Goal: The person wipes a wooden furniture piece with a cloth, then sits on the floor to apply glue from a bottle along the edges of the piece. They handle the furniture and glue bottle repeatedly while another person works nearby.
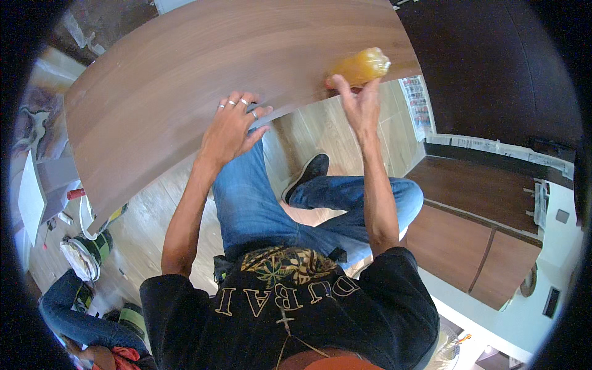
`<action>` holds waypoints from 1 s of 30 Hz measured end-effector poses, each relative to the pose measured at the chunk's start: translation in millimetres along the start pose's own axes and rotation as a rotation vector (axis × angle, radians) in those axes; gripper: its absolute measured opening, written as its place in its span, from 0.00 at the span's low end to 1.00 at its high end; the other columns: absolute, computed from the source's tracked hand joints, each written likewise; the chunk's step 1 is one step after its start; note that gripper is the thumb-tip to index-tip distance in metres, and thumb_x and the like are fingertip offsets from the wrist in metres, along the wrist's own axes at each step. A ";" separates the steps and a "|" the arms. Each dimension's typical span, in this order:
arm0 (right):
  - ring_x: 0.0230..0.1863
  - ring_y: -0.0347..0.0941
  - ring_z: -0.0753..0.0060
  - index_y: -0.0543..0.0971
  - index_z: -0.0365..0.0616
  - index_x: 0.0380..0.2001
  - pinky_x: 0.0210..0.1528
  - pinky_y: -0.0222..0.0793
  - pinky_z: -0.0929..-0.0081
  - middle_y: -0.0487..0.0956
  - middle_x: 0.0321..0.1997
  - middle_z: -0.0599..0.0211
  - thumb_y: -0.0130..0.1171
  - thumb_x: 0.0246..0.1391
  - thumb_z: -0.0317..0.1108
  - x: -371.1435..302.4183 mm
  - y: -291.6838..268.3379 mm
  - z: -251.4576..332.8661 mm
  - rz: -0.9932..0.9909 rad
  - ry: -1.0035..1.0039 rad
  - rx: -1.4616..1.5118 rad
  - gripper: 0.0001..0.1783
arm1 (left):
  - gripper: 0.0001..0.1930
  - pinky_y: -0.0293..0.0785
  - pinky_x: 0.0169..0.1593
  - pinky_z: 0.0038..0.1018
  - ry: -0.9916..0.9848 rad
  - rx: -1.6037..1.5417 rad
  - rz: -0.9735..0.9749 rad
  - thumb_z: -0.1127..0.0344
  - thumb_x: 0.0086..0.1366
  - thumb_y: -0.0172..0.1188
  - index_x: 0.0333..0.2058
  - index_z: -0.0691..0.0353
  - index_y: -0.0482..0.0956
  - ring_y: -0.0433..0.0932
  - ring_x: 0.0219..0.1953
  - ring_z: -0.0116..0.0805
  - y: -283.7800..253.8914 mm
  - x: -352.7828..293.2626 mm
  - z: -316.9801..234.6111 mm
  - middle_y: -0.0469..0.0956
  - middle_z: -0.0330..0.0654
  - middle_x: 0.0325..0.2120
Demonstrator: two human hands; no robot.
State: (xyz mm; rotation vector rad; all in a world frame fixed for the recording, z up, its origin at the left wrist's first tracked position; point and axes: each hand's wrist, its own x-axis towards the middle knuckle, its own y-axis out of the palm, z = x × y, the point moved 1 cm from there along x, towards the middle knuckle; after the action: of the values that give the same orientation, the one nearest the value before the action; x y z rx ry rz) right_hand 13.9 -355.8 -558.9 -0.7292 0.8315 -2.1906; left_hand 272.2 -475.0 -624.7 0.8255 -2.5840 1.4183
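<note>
- One yellow-orange bottle (361,66) is over the desk (216,61), near its right end and close to the edge by the sitting person.
- Its long axis slants sideways: red end to the left and nearer the person, clear rounded end to the right and farther off.
- The right hand (361,105) is much the nearer; the bottle lies just beyond it, touching, across the thumb and fingers.
- Those fingers seem bent round it, thumb parted by about its thickness; most are hidden. I can't tell whether it's lifted or resting.
- The left hand (229,132), well apart to the left, lies at the desk's near edge, ringed fingers loosely spread, nothing seen in them.
- Below are the person's jeans (253,197) and dark shoe (311,172) on the floor (148,206).
- Farther off, at lower left, sits another person (86,314).
</note>
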 end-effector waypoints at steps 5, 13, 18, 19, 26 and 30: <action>0.48 0.82 0.55 0.67 0.31 0.56 0.49 0.80 0.62 0.81 0.49 0.45 0.68 0.59 0.42 -2.7 -6.8 0.0 -0.005 0.024 0.030 0.32 | 0.18 0.67 0.59 0.46 -0.001 0.002 -0.023 0.58 0.62 0.66 0.50 0.53 0.82 0.70 0.55 0.51 3.0 1.2 -1.6 0.75 0.48 0.49; 0.49 0.81 0.59 0.68 0.34 0.55 0.48 0.79 0.65 0.81 0.48 0.51 0.68 0.58 0.36 1.6 -7.4 -9.8 -0.039 0.066 0.106 0.28 | 0.17 0.67 0.58 0.46 -0.010 -0.003 -0.024 0.57 0.61 0.67 0.49 0.52 0.83 0.71 0.55 0.49 -1.8 2.5 -2.5 0.75 0.47 0.49; 0.49 0.81 0.57 0.68 0.33 0.55 0.47 0.80 0.63 0.82 0.47 0.50 0.68 0.59 0.38 -20.4 10.0 22.8 -0.007 -0.069 -0.089 0.29 | 0.17 0.67 0.59 0.45 -0.027 -0.001 -0.026 0.58 0.61 0.67 0.48 0.53 0.83 0.71 0.55 0.49 -1.0 -0.4 0.3 0.75 0.47 0.50; 0.48 0.81 0.57 0.68 0.33 0.56 0.47 0.80 0.63 0.81 0.48 0.51 0.68 0.59 0.40 -15.3 4.5 19.5 0.018 -0.023 -0.038 0.31 | 0.17 0.68 0.59 0.45 -0.032 -0.008 -0.021 0.59 0.61 0.67 0.48 0.53 0.83 0.71 0.55 0.49 -2.4 -0.5 -0.8 0.75 0.47 0.50; 0.47 0.81 0.59 0.68 0.34 0.56 0.49 0.80 0.64 0.80 0.49 0.50 0.69 0.58 0.40 -16.2 15.1 20.8 0.052 0.017 0.131 0.31 | 0.18 0.68 0.58 0.45 -0.012 -0.010 -0.033 0.58 0.60 0.67 0.48 0.53 0.83 0.71 0.55 0.50 3.2 0.9 1.0 0.76 0.47 0.49; 0.45 0.81 0.61 0.68 0.35 0.56 0.48 0.79 0.66 0.82 0.47 0.54 0.69 0.58 0.39 -14.3 19.0 28.5 0.021 -0.019 -0.002 0.30 | 0.17 0.68 0.59 0.45 -0.017 -0.031 -0.026 0.58 0.60 0.67 0.48 0.52 0.83 0.71 0.55 0.50 -0.9 0.3 1.5 0.75 0.47 0.50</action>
State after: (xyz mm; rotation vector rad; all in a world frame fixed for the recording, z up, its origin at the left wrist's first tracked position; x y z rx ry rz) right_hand 49.6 -365.9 -558.1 -0.7378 0.8287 -2.1618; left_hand 272.6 -476.7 -624.7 0.8674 -2.5917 1.3662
